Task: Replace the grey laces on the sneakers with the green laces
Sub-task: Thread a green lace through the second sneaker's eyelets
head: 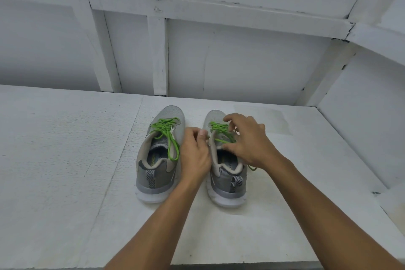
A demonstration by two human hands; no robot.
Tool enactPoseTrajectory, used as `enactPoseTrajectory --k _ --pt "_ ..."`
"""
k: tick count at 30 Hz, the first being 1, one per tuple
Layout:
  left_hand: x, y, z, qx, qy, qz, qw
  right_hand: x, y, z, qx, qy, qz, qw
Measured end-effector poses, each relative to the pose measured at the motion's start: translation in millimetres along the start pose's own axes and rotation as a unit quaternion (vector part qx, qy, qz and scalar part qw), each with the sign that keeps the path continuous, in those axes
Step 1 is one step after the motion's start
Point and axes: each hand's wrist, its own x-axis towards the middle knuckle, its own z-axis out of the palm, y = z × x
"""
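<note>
Head view: 2 grey sneakers stand side by side on the white tabletop point(65, 149), toes pointing far, heels near. The left sneaker point(158, 155) already carries a green lace point(167, 131), threaded through its eyelets with loose loops trailing toward the heel; it looks finished or close to it. The right sneaker point(226, 173) also shows a green lace point(220, 129) crossing its upper eyelets. The left hand point(195, 153) sits between the 2 shoes, fingers curled together at the sneaker's near-left edge, seemingly pinching the lace, though the grip itself is hidden. The right hand point(249, 140) hovers over the tongue, fingers spread apart and bent down onto the lacing. No grey laces are visible. Judging by this, only tightening or tying on the right sneaker remains.
</note>
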Motion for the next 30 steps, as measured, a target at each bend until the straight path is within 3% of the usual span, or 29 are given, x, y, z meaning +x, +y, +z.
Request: enactPoseTrajectory --k 4,7,9,11,13,14,16,17,18,19,25,30 --pt "15 34 -12 -0.144 0.047 0.023 0.988 -24 28 -4 0.057 0.016 0.089 0.994" --pt "45 72 -40 -0.307 0.083 -0.008 0.948 -41 45 3 0.110 -0.004 0.134 0.985" --pt "65 91 -59 -0.343 0.100 -0.029 0.933 -48 49 8 0.137 -0.007 0.146 0.980" --pt "78 99 -70 -0.253 0.083 -0.037 0.963 -51 50 12 0.156 -0.001 0.153 0.976" --pt "75 99 -64 -0.007 -0.035 -0.037 0.999 -51 51 14 0.168 0.007 0.156 0.973" --pt "68 96 -57 0.155 -0.141 -0.033 0.977 -50 50 15 0.173 0.010 0.156 0.972" --pt "52 79 -41 0.422 -0.336 -0.001 0.842 -48 47 16 0.179 0.021 0.153 0.972" --pt "46 70 -35 0.494 -0.381 0.024 0.781 -47 45 16 0.179 0.036 0.153 0.971" --pt "44 64 -31 0.526 -0.396 0.038 0.752 -46 42 16 0.179 0.057 0.156 0.970" --pt "45 61 -30 0.536 -0.391 0.041 0.747 -46 39 16 0.179 0.077 0.163 0.967" --pt "74 83 -49 0.536 -0.304 0.041 0.786 -48 31 22 0.171 0.086 0.203 0.960" --pt "90 105 -69 0.565 -0.269 0.018 0.780 -46 28 24 0.158 0.090 0.199 0.963"
